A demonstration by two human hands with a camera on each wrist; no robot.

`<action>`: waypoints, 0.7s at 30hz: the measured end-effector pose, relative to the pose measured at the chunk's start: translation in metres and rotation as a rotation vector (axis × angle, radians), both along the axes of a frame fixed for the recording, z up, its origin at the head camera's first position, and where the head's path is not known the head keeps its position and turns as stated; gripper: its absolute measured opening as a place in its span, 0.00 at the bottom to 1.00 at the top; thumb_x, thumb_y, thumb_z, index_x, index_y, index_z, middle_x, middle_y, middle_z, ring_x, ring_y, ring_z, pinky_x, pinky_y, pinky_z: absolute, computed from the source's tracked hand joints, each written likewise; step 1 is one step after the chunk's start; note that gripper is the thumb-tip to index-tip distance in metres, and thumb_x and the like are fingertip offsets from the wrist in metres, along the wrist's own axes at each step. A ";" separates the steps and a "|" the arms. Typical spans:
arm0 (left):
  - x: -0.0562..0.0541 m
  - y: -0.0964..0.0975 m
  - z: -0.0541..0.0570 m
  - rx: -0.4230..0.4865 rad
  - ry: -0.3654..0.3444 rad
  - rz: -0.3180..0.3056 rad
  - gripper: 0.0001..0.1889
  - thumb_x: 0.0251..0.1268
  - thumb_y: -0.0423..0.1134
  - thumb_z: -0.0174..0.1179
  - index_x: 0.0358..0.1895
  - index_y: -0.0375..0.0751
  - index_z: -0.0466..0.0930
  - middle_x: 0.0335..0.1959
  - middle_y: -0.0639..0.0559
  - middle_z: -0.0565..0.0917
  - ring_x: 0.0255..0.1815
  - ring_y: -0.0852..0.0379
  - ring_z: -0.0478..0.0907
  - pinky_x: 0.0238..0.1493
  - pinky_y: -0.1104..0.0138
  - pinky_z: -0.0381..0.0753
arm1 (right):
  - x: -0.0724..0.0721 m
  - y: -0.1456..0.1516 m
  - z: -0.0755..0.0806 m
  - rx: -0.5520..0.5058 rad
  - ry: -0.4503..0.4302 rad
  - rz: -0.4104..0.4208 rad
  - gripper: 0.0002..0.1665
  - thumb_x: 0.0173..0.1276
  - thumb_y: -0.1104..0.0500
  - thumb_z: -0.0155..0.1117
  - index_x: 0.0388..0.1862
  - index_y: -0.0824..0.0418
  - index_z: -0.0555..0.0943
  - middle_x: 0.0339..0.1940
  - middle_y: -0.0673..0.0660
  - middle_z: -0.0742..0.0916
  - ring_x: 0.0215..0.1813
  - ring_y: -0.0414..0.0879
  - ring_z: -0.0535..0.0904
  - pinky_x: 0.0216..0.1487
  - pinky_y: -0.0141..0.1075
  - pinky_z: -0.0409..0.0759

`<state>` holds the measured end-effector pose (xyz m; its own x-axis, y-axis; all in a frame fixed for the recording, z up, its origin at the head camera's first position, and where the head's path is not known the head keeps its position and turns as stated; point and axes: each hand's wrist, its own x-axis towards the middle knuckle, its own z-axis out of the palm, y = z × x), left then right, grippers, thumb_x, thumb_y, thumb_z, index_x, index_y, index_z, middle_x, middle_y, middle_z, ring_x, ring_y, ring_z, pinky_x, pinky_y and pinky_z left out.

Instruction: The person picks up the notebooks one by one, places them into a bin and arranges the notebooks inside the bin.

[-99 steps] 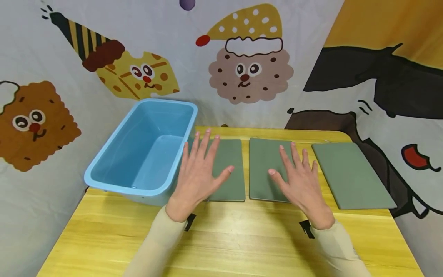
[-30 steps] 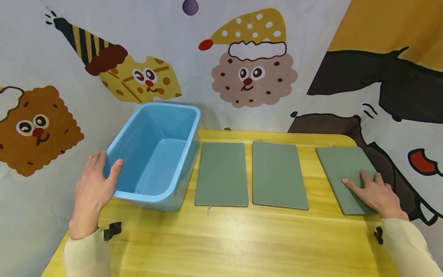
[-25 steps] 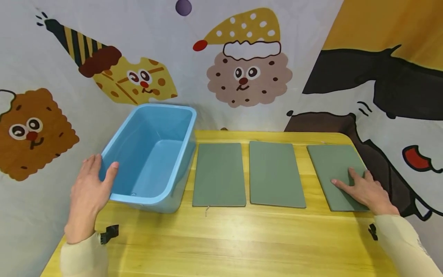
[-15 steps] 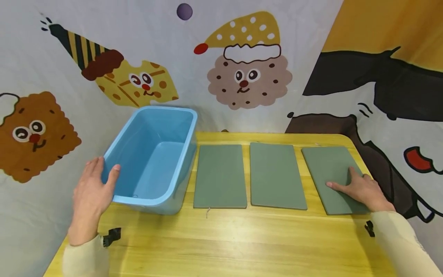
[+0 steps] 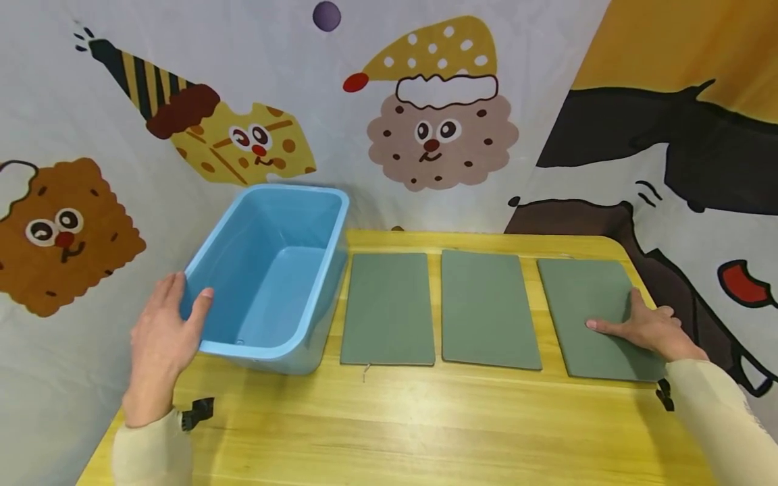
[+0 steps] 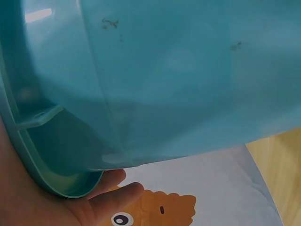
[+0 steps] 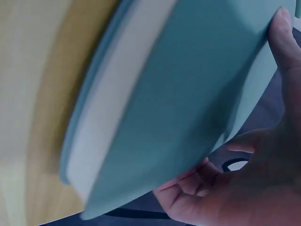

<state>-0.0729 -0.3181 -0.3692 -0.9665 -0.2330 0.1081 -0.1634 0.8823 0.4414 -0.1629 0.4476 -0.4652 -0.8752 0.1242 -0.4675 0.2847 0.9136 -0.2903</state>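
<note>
In the head view my left hand (image 5: 161, 334) is at the near left corner of a light blue plastic tub (image 5: 316, 304), thumb inside the rim. The left wrist view shows its fingers under the rim outside. At the far right my right hand (image 5: 653, 331) holds a grey-green notebook (image 5: 583, 304) by its right edge. Its thumb lies on the cover (image 7: 207, 84), and its other fingers curl at the edge. White pages (image 7: 113, 94) show between the covers in the right wrist view. Two similar flat grey-green notebooks, a left one (image 5: 389, 310) and a middle one (image 5: 489, 310), lie between.
Everything stands on a yellow wooden table (image 5: 413, 432). A cloth backdrop (image 5: 450, 209) with cartoon prints hangs behind it. A small thin scrap (image 5: 365, 371) lies at the left notebook's near edge. Black tabs (image 5: 197, 413) show at both wrists.
From spread over the notebooks, my hands have parted to the tub and the right notebook. That notebook has slid slightly left. My right fingers have since moved out to its right edge.
</note>
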 end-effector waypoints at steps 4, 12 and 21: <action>0.000 0.001 -0.001 0.007 -0.003 0.000 0.42 0.84 0.60 0.37 0.81 0.26 0.47 0.82 0.27 0.49 0.81 0.26 0.46 0.67 0.25 0.50 | 0.002 0.011 -0.002 -0.048 -0.025 0.015 0.81 0.64 0.22 0.62 0.77 0.64 0.18 0.55 0.98 0.50 0.52 0.90 0.60 0.46 0.81 0.66; -0.002 0.002 0.001 -0.022 0.003 -0.014 0.42 0.84 0.61 0.36 0.81 0.26 0.46 0.82 0.26 0.48 0.83 0.28 0.42 0.71 0.27 0.49 | 0.008 0.026 -0.010 -0.169 -0.027 0.033 0.74 0.70 0.27 0.59 0.78 0.61 0.18 0.71 0.92 0.38 0.60 0.90 0.58 0.52 0.78 0.68; -0.001 0.001 0.001 -0.003 0.007 -0.007 0.43 0.84 0.61 0.36 0.82 0.27 0.46 0.82 0.27 0.47 0.83 0.30 0.39 0.69 0.25 0.49 | 0.019 0.030 0.000 -0.288 0.128 0.084 0.64 0.78 0.38 0.59 0.82 0.60 0.23 0.76 0.84 0.33 0.73 0.89 0.35 0.62 0.82 0.49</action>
<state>-0.0735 -0.3170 -0.3680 -0.9673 -0.2258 0.1151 -0.1543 0.8849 0.4395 -0.1441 0.4776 -0.4652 -0.9309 -0.0725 -0.3581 0.1558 0.8077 -0.5687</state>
